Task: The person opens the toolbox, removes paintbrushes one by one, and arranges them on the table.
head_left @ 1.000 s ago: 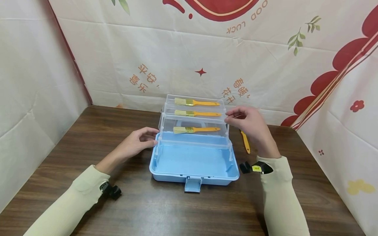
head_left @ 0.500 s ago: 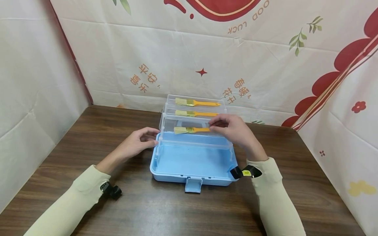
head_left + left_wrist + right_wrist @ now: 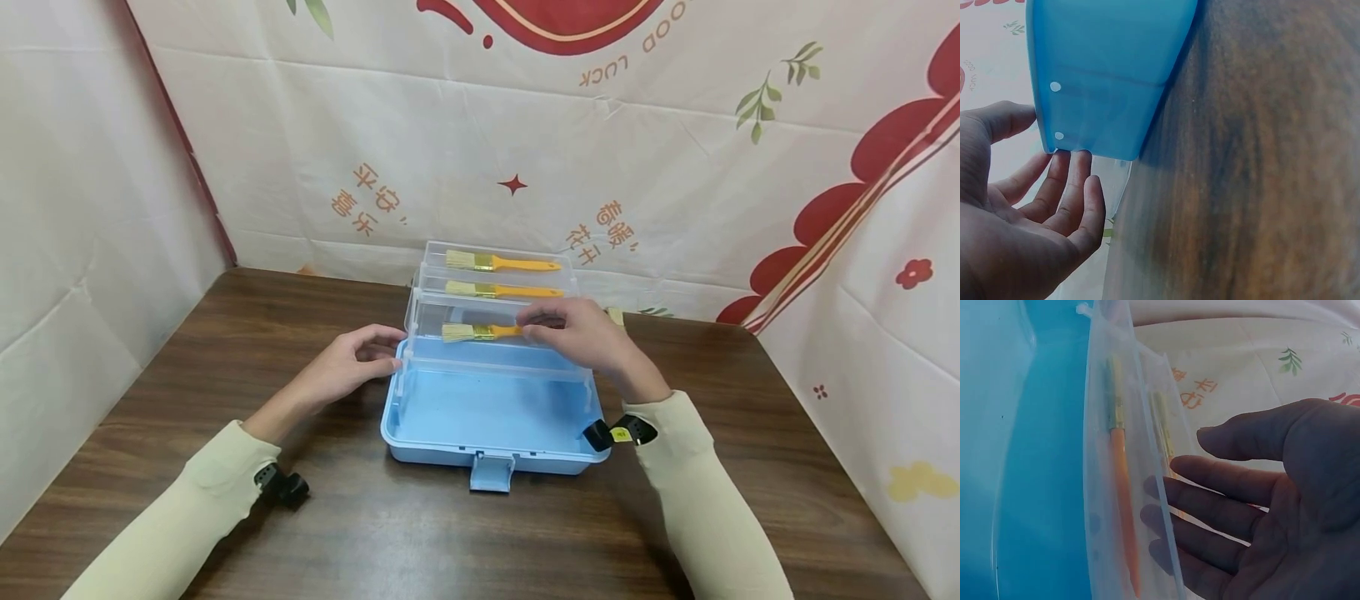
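A light blue toolbox (image 3: pixel 487 408) lies opened on the table, its clear stepped trays (image 3: pixel 495 364) raised at the back. One yellow-handled paintbrush lies in each level: an upper brush (image 3: pixel 502 262), a middle brush (image 3: pixel 504 290) and a lower brush (image 3: pixel 480 332). My left hand (image 3: pixel 348 362) holds the toolbox's rear left corner, thumb at the rim and fingertips at the back edge. My right hand (image 3: pixel 573 333) is over the lowest tray, fingers spread and slightly bent, thumb apart. Its fingertips show through the clear wall (image 3: pixel 1147 456); they hide the lower brush's handle end.
Bristles of another paintbrush (image 3: pixel 616 316) show on the table behind the right hand, the rest hidden. A latch (image 3: pixel 491 472) hangs from the toolbox's front. Printed cloth (image 3: pixel 480 150) stands close behind the brown table (image 3: pixel 360 525).
My right hand has moved left from the trays' right edge to over the lower brush's handle and lowered slightly. The left hand stays at its corner.
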Tool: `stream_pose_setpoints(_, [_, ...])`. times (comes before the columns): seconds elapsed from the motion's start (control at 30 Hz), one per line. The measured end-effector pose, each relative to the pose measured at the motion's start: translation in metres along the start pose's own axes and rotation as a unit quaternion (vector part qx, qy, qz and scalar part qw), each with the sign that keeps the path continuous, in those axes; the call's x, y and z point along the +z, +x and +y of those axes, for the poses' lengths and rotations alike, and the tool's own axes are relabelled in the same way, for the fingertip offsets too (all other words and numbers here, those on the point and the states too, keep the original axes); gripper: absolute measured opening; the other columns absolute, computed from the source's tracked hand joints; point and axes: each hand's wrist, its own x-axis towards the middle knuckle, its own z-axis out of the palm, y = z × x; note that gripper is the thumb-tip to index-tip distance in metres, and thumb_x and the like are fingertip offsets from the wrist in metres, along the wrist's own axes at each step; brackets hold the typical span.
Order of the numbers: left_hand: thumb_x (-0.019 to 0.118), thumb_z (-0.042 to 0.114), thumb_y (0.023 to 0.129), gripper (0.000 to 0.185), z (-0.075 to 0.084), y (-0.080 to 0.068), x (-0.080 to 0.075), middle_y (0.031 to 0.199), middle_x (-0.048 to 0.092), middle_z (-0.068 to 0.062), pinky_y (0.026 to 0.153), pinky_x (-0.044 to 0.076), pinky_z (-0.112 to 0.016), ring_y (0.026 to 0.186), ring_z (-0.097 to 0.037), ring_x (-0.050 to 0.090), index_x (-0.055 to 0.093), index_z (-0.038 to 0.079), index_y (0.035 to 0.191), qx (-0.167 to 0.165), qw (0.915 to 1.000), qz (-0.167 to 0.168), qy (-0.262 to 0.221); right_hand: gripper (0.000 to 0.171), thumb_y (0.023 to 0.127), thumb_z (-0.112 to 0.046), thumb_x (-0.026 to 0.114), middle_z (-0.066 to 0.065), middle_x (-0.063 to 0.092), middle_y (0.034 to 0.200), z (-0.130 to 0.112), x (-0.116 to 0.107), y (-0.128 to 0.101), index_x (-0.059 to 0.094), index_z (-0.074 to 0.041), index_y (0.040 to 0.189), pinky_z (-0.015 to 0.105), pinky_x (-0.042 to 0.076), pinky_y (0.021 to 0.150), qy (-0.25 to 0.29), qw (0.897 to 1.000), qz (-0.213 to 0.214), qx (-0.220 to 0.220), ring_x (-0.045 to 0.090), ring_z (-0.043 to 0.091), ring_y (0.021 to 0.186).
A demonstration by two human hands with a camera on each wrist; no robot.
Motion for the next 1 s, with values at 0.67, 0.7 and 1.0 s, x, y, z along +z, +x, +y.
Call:
stream_pose_setpoints(0.67, [0.071,0.025,0.109,0.049,0.002,-0.001,0.0,0.148,0.065,-0.021,0.11,0.054,-0.058,0.131,-0.038,0.068,0.059,0.005,0.153,-0.001,1.0,-0.006,0.003,0.044,0.112,-0.006,0.058,0.021,0.06,0.156,0.003,0.008,0.016,0.058,0.001,0.156,0.062,0.049,0.113,-0.084,0.984,-0.117,-0.107,0.061,0.038,0.129])
stream_pose_setpoints(0.7, [0.071,0.025,0.109,0.049,0.002,-0.001,-0.001,0.148,0.064,-0.021,0.11,0.054,-0.058,0.131,-0.038,0.068,0.059,0.006,0.153,-0.001,1.0,-0.006,0.004,0.044,0.112,-0.006,0.058,0.02,0.06,0.155,0.003,0.008,0.015,0.059,0.001,0.155,0.062,0.049,0.113,-0.084,0.984,-0.116,-0.106,0.062,0.038,0.128])
stream_pose_setpoints(1.0, [0.071,0.025,0.109,0.049,0.002,0.0,0.0,0.148,0.064,-0.021,0.109,0.054,-0.058,0.13,-0.037,0.068,0.059,0.006,0.153,-0.002,1.0,-0.007,0.002,0.042,0.111,-0.004,0.059,0.018,0.061,0.154,0.007,0.004,0.011,0.063,-0.002,0.153,0.061,0.05,0.112,-0.091,0.986,-0.105,-0.095,0.061,0.038,0.127])
